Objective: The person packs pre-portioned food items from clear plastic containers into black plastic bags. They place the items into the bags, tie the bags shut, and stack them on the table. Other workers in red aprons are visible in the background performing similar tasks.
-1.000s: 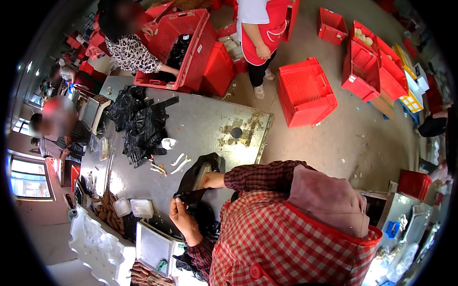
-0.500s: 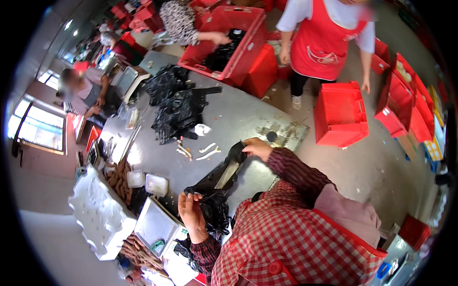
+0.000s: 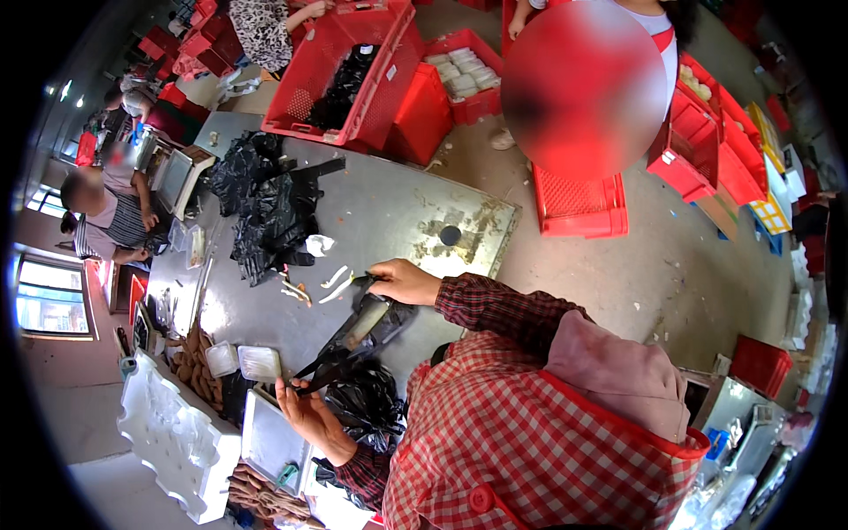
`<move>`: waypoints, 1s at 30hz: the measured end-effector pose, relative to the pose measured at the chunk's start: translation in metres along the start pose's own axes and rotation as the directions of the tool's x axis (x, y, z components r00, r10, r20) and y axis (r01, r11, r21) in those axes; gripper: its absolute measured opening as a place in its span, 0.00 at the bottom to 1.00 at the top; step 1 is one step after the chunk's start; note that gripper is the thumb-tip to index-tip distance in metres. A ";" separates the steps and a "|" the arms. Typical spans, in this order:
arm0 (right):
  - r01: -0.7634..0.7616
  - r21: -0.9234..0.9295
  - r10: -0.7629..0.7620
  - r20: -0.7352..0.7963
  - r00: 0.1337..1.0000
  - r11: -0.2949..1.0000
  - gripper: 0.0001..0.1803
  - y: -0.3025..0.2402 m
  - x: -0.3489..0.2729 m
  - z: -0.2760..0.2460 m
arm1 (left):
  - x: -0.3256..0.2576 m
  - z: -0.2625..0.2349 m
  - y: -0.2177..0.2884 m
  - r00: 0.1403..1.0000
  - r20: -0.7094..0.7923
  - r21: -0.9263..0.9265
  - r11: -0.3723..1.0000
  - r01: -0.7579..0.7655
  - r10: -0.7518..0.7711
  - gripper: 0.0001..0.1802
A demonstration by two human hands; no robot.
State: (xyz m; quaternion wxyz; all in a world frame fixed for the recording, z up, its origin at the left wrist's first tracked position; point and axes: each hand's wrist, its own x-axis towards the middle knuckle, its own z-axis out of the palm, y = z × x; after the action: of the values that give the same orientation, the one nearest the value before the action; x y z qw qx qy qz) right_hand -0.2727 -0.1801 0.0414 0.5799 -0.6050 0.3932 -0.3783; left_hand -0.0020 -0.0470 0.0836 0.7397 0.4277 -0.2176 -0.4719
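Note:
A black plastic bag (image 3: 331, 362) is stretched between my two hands over the metal table. My right hand (image 3: 403, 283) is closed on its far end. The near end is pinched in the fingers of my left hand (image 3: 311, 419). Along the bag shows a long pale strip (image 3: 367, 321); whether it lies inside or shows through a gap I cannot tell. More crumpled black plastic (image 3: 364, 397) bunches beside my left wrist. Past my right hand, pale peel-like scraps (image 3: 336, 284) and a white crumpled piece (image 3: 319, 245) lie on the table.
A heap of black bags (image 3: 265, 208) covers the table's far left. Beyond stands a red crate (image 3: 371, 97) with black bags inside. Near my left hand are white trays (image 3: 259, 363), a scale (image 3: 276, 440), brown roots (image 3: 196, 371) and a foam box (image 3: 177, 433). Co-workers stand around.
Both hands still hold the bag, which now hangs slacker and more folded. The view has shifted. The person in the red apron has bent over the red crate on the floor.

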 end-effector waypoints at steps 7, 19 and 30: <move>-0.186 -0.208 0.170 -0.092 0.981 0.960 0.17 0.031 0.006 -0.017 | -0.003 0.023 0.010 0.998 0.051 0.034 0.999 -0.040 0.038 0.16; -0.266 0.591 0.173 0.211 0.962 0.762 0.08 0.014 -0.001 -0.001 | -0.021 0.016 0.006 0.998 0.056 0.005 1.000 -0.031 0.030 0.11; -0.235 0.363 0.161 0.221 0.962 0.902 0.14 0.029 0.014 0.009 | -0.013 0.017 0.003 0.996 0.054 -0.028 0.997 -0.072 0.074 0.11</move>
State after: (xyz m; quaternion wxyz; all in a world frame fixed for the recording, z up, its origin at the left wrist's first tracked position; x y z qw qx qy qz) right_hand -0.2596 -0.1902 0.0120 0.7572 -0.4683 0.3147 -0.3290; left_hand -0.0189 -0.0419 0.0959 0.7557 0.3967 -0.2470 -0.4589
